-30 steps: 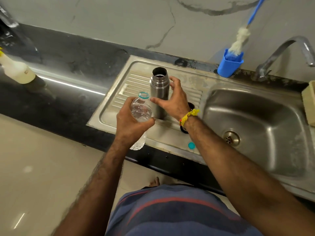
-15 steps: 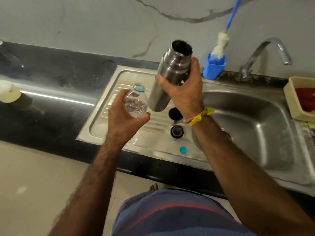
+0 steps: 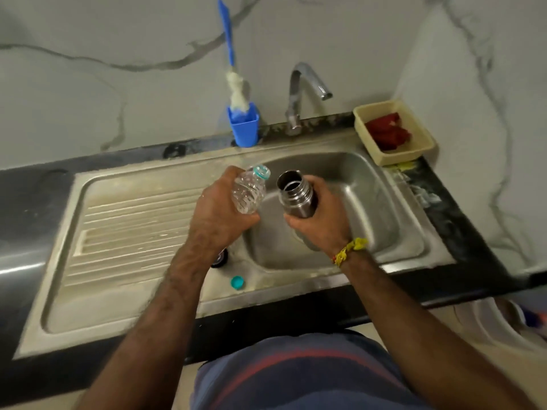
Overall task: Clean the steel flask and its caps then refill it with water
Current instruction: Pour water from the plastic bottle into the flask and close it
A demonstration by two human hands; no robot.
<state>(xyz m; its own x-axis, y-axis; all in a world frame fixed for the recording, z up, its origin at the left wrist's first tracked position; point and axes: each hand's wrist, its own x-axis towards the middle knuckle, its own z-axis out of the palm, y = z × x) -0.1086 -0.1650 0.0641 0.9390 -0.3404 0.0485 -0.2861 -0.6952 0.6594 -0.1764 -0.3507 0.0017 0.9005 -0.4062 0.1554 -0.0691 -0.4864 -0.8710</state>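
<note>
Two hands up, both over the sink basin (image 3: 384, 208). My right hand (image 3: 321, 223) is wrapped around one steel flask (image 3: 296, 196) — uncapped, mouth tilted toward the far side of the basin. My left hand (image 3: 220, 210) grips one clear plastic bottle (image 3: 248, 192), also uncapped, just left of the flask, not touching it. One teal cap (image 3: 237, 282) sits near the basin's front-left corner; one dark cap (image 3: 219, 258) beside it, half hidden by my left wrist. One tap (image 3: 305, 90) behind the basin.
</note>
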